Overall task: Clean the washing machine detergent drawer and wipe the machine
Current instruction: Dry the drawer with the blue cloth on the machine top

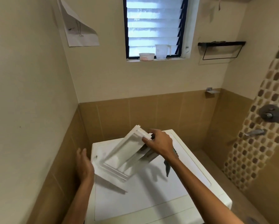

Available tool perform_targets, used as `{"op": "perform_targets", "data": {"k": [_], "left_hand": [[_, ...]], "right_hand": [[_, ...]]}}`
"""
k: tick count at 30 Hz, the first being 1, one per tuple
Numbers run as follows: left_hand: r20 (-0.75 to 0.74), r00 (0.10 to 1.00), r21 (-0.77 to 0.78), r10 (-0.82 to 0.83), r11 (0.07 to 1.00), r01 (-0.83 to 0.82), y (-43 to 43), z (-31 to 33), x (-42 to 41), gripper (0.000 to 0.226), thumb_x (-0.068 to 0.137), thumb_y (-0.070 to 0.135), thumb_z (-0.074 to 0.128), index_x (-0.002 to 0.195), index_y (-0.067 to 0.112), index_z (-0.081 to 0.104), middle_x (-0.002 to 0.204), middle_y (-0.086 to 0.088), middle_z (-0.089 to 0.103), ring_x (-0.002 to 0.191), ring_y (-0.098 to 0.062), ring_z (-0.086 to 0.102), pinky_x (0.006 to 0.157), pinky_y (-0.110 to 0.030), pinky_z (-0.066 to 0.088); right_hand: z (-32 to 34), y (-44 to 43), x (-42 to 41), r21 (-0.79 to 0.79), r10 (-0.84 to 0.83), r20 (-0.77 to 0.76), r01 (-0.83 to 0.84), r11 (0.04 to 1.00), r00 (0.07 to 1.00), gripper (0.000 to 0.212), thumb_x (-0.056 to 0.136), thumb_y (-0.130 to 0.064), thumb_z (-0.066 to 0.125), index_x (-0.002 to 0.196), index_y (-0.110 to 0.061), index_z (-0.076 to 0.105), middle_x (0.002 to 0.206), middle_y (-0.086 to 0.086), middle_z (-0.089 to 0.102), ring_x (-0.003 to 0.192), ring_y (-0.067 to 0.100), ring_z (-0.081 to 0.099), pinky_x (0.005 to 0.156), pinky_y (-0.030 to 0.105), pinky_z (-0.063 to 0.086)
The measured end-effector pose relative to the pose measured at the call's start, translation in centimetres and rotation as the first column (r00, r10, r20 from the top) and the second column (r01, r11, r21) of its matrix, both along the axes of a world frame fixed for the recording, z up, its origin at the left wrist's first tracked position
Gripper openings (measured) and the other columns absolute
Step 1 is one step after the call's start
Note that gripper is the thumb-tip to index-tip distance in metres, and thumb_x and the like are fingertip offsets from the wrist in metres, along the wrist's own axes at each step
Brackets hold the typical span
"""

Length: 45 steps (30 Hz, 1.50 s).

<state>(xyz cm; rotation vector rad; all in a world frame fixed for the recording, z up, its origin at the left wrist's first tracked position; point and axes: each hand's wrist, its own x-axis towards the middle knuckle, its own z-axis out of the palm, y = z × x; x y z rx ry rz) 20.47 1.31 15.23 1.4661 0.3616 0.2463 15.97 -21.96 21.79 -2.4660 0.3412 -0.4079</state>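
The white detergent drawer (127, 152) is out of the machine and held tilted above the white washing machine's top (143, 196). My right hand (159, 143) grips its upper far end, with a dark grey cloth (167, 167) hanging under that hand and wrist. My left hand (83, 165) is beside the drawer's lower left end, fingers apart, palm facing the drawer and not clearly touching it. The drawer's underside faces me, so its compartments are hidden.
The machine stands in a corner with walls close on the left and behind. A shower valve (271, 113) and tap (255, 132) sit on the mosaic wall at right. A bowl (146, 56) and jug (162, 51) rest on the window sill.
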Motion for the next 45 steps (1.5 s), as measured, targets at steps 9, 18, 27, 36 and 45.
{"op": "perform_targets", "data": {"k": [9, 18, 27, 36, 45], "left_hand": [[0.020, 0.752, 0.552, -0.659, 0.635, 0.541, -5.1, -0.3, -1.6, 0.066, 0.083, 0.018, 0.068, 0.139, 0.022, 0.034, 0.141, -0.005, 0.045, 0.128, -0.024, 0.044, 0.102, -0.031, 0.037], [-0.004, 0.880, 0.529, -0.476, 0.745, 0.405, -4.7, -1.2, -2.4, 0.048, 0.092, -0.004, 0.045, 0.139, 0.008, 0.040, 0.137, -0.013, 0.050, 0.126, -0.029, 0.047, 0.100, -0.026, 0.038], [-0.007, 0.868, 0.531, -0.497, 0.733, 0.424, -5.9, -0.6, -2.5, 0.047, 0.091, -0.007, 0.045, 0.136, 0.005, 0.043, 0.122, -0.011, 0.059, 0.103, -0.022, 0.057, 0.077, -0.001, 0.040], [-0.052, 0.858, 0.545, -0.511, 0.705, 0.454, -6.0, -0.5, -2.3, 0.049, 0.091, -0.003, 0.049, 0.138, 0.007, 0.040, 0.132, -0.015, 0.055, 0.117, -0.029, 0.055, 0.084, -0.016, 0.038], [-0.017, 0.835, 0.574, -0.550, 0.678, 0.459, -6.5, -0.2, -2.6, 0.046, 0.091, -0.002, 0.050, 0.136, 0.009, 0.045, 0.129, -0.010, 0.057, 0.118, -0.026, 0.054, 0.084, -0.012, 0.037]], "right_hand": [[-2.3, 3.8, -1.1, -0.331, 0.148, -0.182, -0.203, 0.922, 0.972, 0.049, 0.085, -0.053, 0.053, 0.126, -0.027, 0.055, 0.122, 0.004, 0.060, 0.114, 0.022, 0.046, 0.086, 0.033, 0.045], [0.9, 1.0, 0.6, 0.380, 0.410, -0.339, -0.275, 0.883, 0.847, 0.048, 0.073, -0.028, 0.078, 0.117, -0.016, 0.061, 0.086, 0.005, 0.059, 0.081, 0.019, 0.052, 0.067, 0.025, 0.043], [1.4, 2.1, 1.7, 0.233, 0.597, -0.051, -0.572, 0.787, 0.801, 0.037, 0.085, 0.011, 0.049, 0.113, -0.008, 0.065, 0.106, 0.002, 0.067, 0.089, 0.013, 0.063, 0.075, 0.005, 0.047], [0.3, 2.9, 2.3, -0.335, 0.652, -0.269, -0.704, 0.627, 0.709, 0.041, 0.086, -0.009, 0.053, 0.115, -0.026, 0.029, 0.105, 0.012, 0.058, 0.091, 0.029, 0.059, 0.076, 0.039, 0.052], [1.0, 1.8, 1.4, -0.452, 0.573, -0.349, -0.669, 0.590, 0.741, 0.028, 0.084, -0.005, 0.050, 0.106, -0.020, 0.044, 0.089, 0.001, 0.045, 0.079, 0.025, 0.050, 0.064, 0.030, 0.039]]}}
